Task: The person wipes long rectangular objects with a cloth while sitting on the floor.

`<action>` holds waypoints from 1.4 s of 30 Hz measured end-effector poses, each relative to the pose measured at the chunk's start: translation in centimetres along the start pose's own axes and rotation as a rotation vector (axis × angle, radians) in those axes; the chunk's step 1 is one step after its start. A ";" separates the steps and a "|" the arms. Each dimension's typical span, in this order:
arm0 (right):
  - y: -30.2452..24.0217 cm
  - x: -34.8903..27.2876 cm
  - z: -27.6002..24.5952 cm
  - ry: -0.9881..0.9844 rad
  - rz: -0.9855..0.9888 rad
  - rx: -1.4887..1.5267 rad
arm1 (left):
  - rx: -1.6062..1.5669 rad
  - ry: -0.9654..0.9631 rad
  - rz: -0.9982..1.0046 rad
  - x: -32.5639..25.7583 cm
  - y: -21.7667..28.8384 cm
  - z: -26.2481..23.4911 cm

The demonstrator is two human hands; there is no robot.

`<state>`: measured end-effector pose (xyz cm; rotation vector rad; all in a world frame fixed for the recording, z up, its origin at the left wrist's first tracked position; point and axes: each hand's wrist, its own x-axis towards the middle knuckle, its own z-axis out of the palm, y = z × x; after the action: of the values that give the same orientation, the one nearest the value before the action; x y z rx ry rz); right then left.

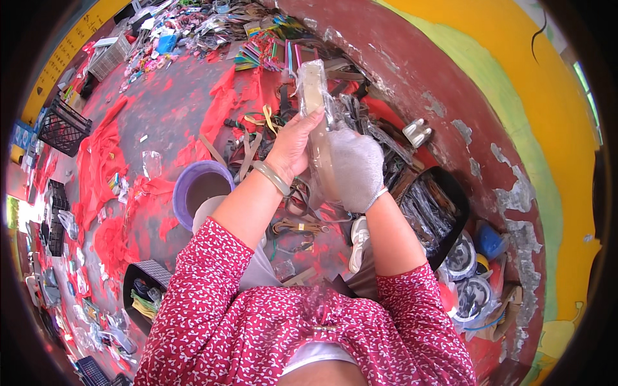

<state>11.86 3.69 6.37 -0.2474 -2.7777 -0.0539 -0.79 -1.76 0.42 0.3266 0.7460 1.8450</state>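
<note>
A long, flat tan strap in a clear plastic sleeve (313,87) stands up before me, slanting slightly to the left at its top. My bare left hand (293,145), with a pale bangle at the wrist, is closed on its left edge, the thumb lying on its face. On the other side my right hand (355,168), in a grey glove, grips the same sleeve lower down; its fingertips are hidden. Under my hands lie loose brown straps (299,226) and a pile of dark plastic-wrapped strips (386,143).
A purple bucket (182,193) stands left of my knees. To the right are a black bin of wrapped items (460,209), wheels (472,297) and a peeling wall (444,109). Bundled colourful sticks (257,55) lie ahead; a black crate (64,128) sits far left.
</note>
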 end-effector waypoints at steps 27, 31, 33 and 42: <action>3.0 -1.3 1.1 -0.198 0.494 0.996 | -0.163 0.165 0.292 0.7 1.3 -1.1; 1.3 -1.6 1.7 -0.022 0.126 0.211 | -0.213 0.222 0.204 1.4 0.8 -2.2; 1.3 -1.4 0.9 -0.032 0.144 0.225 | -0.231 0.262 0.159 1.2 0.8 -2.0; 1.3 -1.5 -0.5 -0.019 0.228 0.254 | -0.218 0.341 0.096 1.2 1.2 -1.3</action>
<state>13.67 4.69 6.28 -0.4969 -2.7189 0.3564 -2.91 -1.40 0.03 -0.0985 0.7575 2.0789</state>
